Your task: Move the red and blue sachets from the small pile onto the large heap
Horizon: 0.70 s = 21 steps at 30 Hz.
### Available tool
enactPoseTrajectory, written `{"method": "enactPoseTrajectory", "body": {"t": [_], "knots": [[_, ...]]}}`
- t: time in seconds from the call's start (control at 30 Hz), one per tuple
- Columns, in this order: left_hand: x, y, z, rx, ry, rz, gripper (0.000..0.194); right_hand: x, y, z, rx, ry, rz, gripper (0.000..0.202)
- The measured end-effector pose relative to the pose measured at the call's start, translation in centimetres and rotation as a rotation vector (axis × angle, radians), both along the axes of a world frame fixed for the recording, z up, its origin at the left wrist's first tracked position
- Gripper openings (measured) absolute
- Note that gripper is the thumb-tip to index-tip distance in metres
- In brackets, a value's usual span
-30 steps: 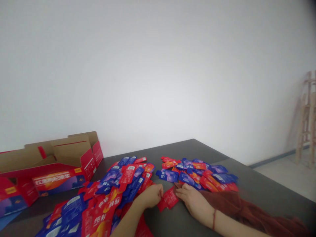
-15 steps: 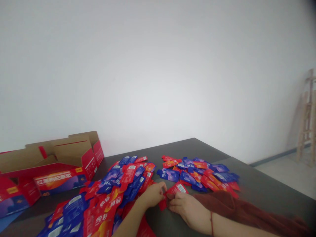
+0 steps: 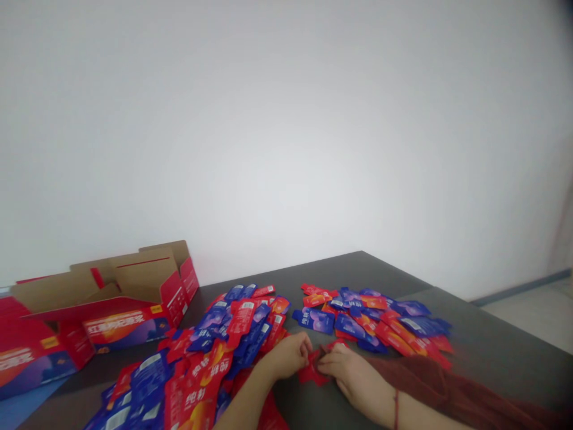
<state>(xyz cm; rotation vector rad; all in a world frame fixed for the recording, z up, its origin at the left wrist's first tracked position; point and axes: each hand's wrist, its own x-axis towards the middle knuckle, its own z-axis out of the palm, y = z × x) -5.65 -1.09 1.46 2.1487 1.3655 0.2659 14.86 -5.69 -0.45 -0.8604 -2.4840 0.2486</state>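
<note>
A red sachet (image 3: 312, 375) lies on the dark table between my hands, partly covered by them. My left hand (image 3: 290, 356) is closed, its thumb and fingertips pinched at the sachet's left edge. My right hand (image 3: 353, 377) is closed on a reddish-brown cloth (image 3: 425, 382); a bunched bit of the cloth shows at its fingertips, pressed over the sachet. The rest of the cloth trails to the right behind my forearm. Close to my left arm spreads a large heap of red and blue sachets (image 3: 242, 322). Beyond my right hand is a smaller heap of the same sachets (image 3: 358, 316).
An open cardboard box (image 3: 168, 292) with red sides stands at the table's left, against the white wall. In front of it, at the far left, is another red and purple box (image 3: 36, 361). The dark table (image 3: 331, 269) ends in a corner at the back.
My right hand and the cloth have moved over the red sachet, covering its white label. My left hand stays at the sachet's edge. The view has turned slightly left.
</note>
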Motion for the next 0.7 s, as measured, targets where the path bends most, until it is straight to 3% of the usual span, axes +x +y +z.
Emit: {"method": "enactPoseTrajectory", "body": {"t": [0.13,0.23,0.47,0.63,0.7], "knots": [[0.0,0.3,-0.1,-0.014,0.013,-0.013,0.03,2.1,0.9,0.2,0.021,-0.075,-0.246,0.036],[0.1,0.2,0.1,-0.009,0.009,-0.01,0.03,1.4,1.7,-0.4,0.087,-0.187,-0.318,0.032],[0.1,-0.2,0.5,0.003,0.012,-0.019,0.028,-3.9,2.6,-1.2,0.152,-0.295,-0.241,0.02],[-0.2,-0.4,0.8,-0.014,0.022,-0.073,0.035,-1.5,1.1,-0.2,0.114,-0.193,0.002,0.022],[-0.2,-0.5,0.9,-0.004,0.057,-0.086,0.037,0.2,0.5,0.0,0.087,-0.138,0.019,0.025]]}}
